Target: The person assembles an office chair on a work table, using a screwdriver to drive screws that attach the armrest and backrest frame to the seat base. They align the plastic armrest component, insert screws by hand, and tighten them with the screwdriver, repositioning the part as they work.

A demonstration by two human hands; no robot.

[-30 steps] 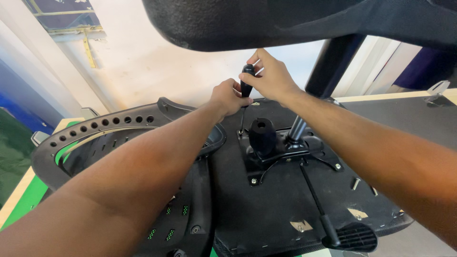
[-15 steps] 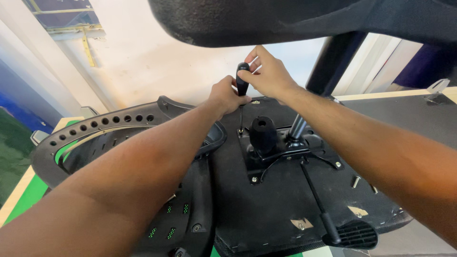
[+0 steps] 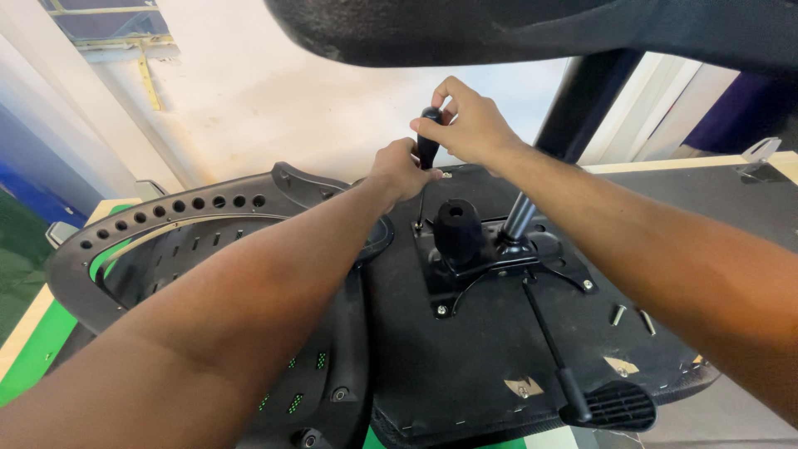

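Right hand (image 3: 465,125): fingers closed on screwdriver (image 3: 428,145) handle top, barely shifted since earlier.
Left hand (image 3: 403,170): steadies it just below.
Tip: at mounting plate (image 3: 499,258) screw; driving continues.

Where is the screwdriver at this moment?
In the head view, upper centre: the black-handled screwdriver stands upright at the rear left corner of the seat's metal mechanism plate, gripped by the right hand and left hand.

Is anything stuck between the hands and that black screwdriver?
No. The right hand grips the top of the screwdriver handle directly, and the left hand touches it lower down. Its shaft runs unblocked down to the metal plate.
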